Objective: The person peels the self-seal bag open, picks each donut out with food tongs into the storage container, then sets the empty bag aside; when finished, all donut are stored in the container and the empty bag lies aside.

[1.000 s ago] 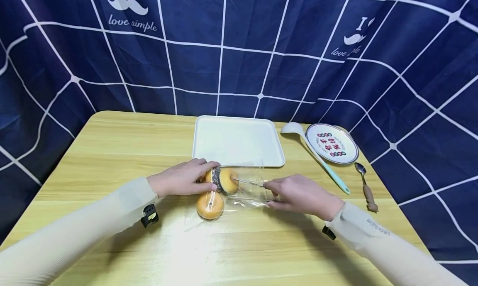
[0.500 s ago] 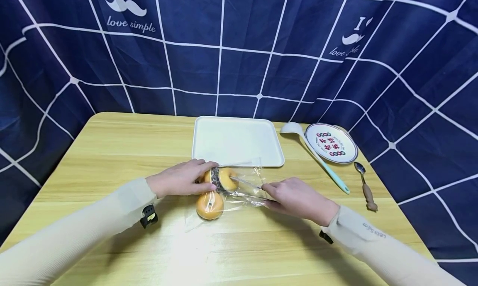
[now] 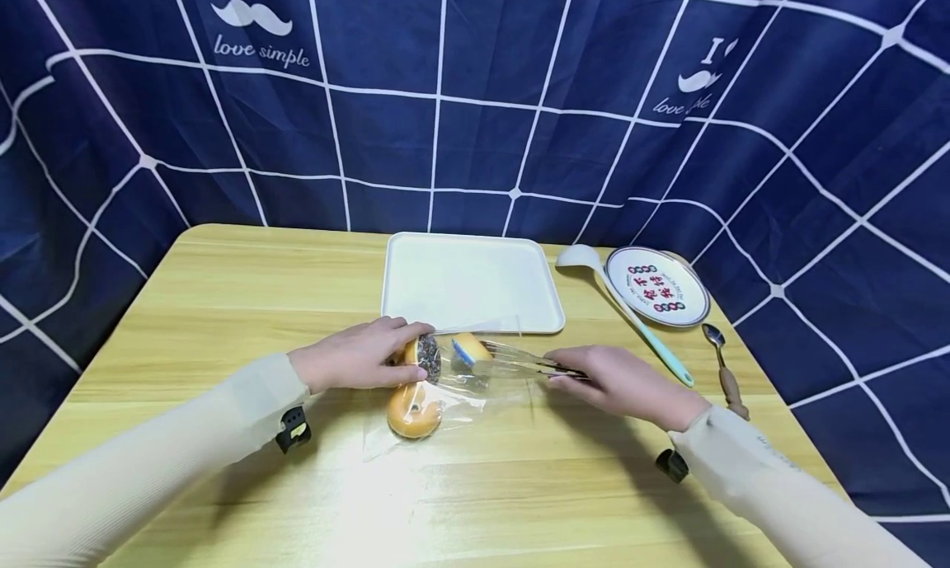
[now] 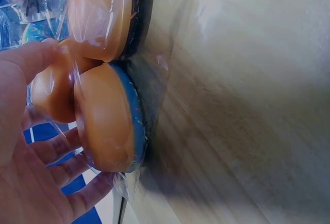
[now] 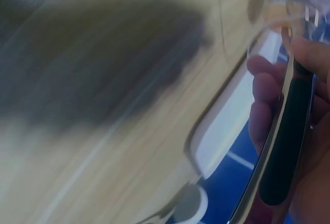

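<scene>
A clear plastic bag [image 3: 463, 403] lies on the table with several doughnuts in it. My left hand [image 3: 364, 355] holds the bag, thumb and fingers spread round a doughnut with a dark speckled top [image 3: 428, 358]. An orange-brown doughnut [image 3: 413, 411] lies nearer the front; in the left wrist view a blue-iced doughnut [image 4: 105, 118] stands on edge by my fingertips. My right hand [image 3: 627, 382] grips metal tongs [image 3: 527, 355], whose dark green handle inlay [image 5: 289, 141] shows in the right wrist view. The tongs' tips hold a tilted blue-edged doughnut [image 3: 471, 349] inside the bag's mouth.
Behind the bag lies a white rectangular tray [image 3: 475, 279]. To its right are a ladle [image 3: 631, 312] with a pale turquoise handle, a white plate [image 3: 656, 286] with red lettering, and a spoon [image 3: 723, 366] with a brown handle. A blue gridded cloth hangs behind the table.
The tongs have closed on a doughnut and drawn it right, apart from the dark-topped one, tilting it so its blue edge shows. My right hand moved right; my left stayed.
</scene>
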### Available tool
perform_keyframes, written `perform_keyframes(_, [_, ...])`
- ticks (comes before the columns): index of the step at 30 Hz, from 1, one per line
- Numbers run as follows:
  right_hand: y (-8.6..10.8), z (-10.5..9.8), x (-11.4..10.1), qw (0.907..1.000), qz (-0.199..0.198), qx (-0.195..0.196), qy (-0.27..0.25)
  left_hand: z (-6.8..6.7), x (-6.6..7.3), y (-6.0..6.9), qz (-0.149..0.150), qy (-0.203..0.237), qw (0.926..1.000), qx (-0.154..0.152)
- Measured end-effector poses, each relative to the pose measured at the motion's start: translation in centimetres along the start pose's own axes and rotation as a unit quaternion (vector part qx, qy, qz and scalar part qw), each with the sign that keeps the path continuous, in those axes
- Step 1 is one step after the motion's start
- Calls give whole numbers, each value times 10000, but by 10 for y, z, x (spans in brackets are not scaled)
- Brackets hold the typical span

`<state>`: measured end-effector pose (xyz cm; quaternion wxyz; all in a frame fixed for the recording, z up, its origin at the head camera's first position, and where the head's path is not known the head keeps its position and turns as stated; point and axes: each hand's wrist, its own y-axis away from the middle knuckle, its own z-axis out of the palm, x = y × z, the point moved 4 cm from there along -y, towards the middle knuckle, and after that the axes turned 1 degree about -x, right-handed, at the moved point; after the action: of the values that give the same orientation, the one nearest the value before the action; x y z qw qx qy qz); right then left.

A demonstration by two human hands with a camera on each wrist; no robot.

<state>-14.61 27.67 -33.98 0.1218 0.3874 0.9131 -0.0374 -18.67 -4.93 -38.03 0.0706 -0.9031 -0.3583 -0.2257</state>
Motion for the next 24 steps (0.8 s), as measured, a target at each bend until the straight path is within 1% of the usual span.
perform_keyframes(2, [4,-3,7,9987,112,-126,-477,0,-1,0,1,23,10000,-8])
perform_keyframes(4, [9,-7,14,9948,218,-280,-955,0,-1,0,0,39,10000,-13])
perform_keyframes(6, [14,-12,20,9878,277,-463,-1462,-1,-2,1,1,36,10000,-7])
perform_keyframes(8, [19,-17,26,9782,389,-643,-1938,-1,-2,1,18,63,10000,11])
perform_keyframes(11, [26,-26,36,9651,513,-788,-2445,-1,-3,2,29,93,9999,28])
perform_keyframes(13, [30,-33,42,9602,569,-738,-2634,-1,-2,3,39,99,9999,36])
perform_keyframes(16, [30,-44,52,9581,632,-526,-2744,-2,-1,3,33,70,10000,35])
perform_keyframes(18, [26,-51,57,9576,690,-396,-2770,-3,-1,3,22,36,10000,36])
perform_keyframes(21, [12,-56,63,9569,822,-277,-2773,-3,-1,2,32,8,10000,29])
perform_keyframes(24, [-12,-53,68,9537,958,-251,-2839,-3,-3,2,-16,17,10000,7])
